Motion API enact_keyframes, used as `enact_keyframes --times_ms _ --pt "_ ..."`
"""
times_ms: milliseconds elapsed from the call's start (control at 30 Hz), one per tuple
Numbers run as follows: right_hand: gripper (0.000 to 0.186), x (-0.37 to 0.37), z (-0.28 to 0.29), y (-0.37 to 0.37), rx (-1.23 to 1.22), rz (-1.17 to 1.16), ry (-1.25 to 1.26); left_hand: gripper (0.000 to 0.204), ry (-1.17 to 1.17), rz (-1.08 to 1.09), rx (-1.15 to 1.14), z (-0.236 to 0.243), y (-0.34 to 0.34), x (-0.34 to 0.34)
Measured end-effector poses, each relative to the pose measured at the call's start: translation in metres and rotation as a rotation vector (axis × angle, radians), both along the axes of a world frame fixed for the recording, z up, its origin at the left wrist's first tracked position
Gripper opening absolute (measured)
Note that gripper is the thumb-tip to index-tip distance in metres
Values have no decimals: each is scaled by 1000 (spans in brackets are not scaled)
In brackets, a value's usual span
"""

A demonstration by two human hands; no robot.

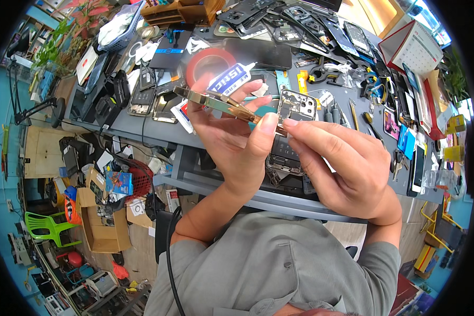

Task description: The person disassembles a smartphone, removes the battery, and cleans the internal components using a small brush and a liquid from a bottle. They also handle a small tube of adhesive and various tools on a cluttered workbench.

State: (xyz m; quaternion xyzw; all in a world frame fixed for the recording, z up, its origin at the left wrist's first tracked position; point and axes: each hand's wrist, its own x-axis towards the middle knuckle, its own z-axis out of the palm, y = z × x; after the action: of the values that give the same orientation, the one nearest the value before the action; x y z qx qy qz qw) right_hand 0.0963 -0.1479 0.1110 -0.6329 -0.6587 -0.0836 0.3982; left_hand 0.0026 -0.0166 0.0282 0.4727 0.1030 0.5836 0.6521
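We see the phone part (224, 107) held up above the table (160, 131), almost edge-on to us, with the open phone (296, 105) lying beneath. Our hands are close together: the left hand (231, 145) is clamped on it, thumb against fingers, while the right hand (342, 158) brings thumb and forefinger to its right end (whether they grip it or merely touch, we cannot tell). Being so thin, it should feel light and fairly stiff, likely smooth enough to slip, and we would judge it fragile under bending or a hard pinch. The long rims seem our safest hold, keeping pressure off the broad faces. The tube (234, 79) and tape roll (210, 59) show just past the left fingers, and the heap of parts (295, 23) crowds the far edge. The table's near edge runs below our wrists, so room for turning seems best upward and toward us.
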Motion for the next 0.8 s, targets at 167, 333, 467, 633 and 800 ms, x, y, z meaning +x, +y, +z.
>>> enact_keyframes --times_ms 167,333,467,633,800 --pt "35 0 0 2 6 9 -14 82 -4 -5 3 1 0 -1" --pt "36 -1 0 1 -13 -3 -35 88 -26 -27 -19 -1 1 -1" --pt "38 -4 1 0 -18 -13 -83 88 -37 -16 -25 0 -2 0" --pt "44 -9 -3 1 10 -6 -198 81 -28 10 -40 -1 -5 2" --pt "52 -6 -10 5 78 32 -300 98 -81 -49 -133 2 -6 2"
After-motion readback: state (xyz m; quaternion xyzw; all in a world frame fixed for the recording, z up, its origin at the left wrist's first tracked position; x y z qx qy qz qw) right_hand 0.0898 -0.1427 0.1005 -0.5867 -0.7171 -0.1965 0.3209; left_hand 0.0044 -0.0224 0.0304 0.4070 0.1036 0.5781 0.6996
